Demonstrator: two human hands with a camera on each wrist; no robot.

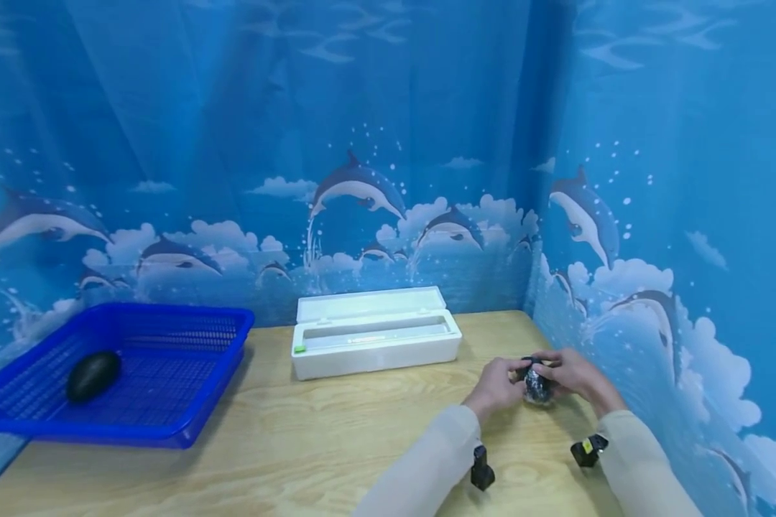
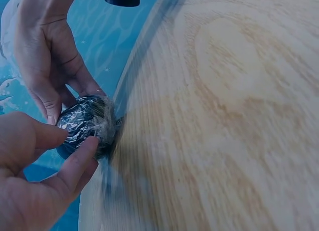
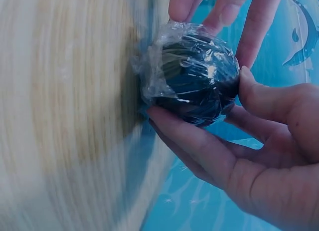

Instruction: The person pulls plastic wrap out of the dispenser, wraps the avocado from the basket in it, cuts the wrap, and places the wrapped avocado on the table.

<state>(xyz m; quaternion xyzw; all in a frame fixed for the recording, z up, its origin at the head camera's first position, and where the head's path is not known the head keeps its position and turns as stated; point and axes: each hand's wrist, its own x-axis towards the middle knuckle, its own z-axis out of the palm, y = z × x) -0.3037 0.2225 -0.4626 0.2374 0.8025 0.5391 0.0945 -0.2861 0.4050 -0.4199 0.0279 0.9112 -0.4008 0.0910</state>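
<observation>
A dark, rounded avocado (image 1: pixel 538 388) wrapped in clear cling film is at the right end of the table, between my two hands. My left hand (image 1: pixel 496 388) pinches it from the left with thumb and fingers. From the other side my right hand (image 1: pixel 572 372) holds it, thumb and fingers curled about it. In the right wrist view, the film on the avocado (image 3: pixel 199 81) looks crumpled and bunched on the side toward the table. The left wrist view shows both hands' fingertips on the wrapped avocado (image 2: pixel 89 121). Its underside is hidden.
A white cling film box (image 1: pixel 378 352) with its lid raised stands at the table's back middle. At the left, a blue plastic basket (image 1: pixel 187 431) holds another dark avocado (image 1: pixel 93 376). Dolphin-print curtains (image 1: pixel 388 108) hang behind and along the right edge of the wooden table (image 1: pixel 284 459).
</observation>
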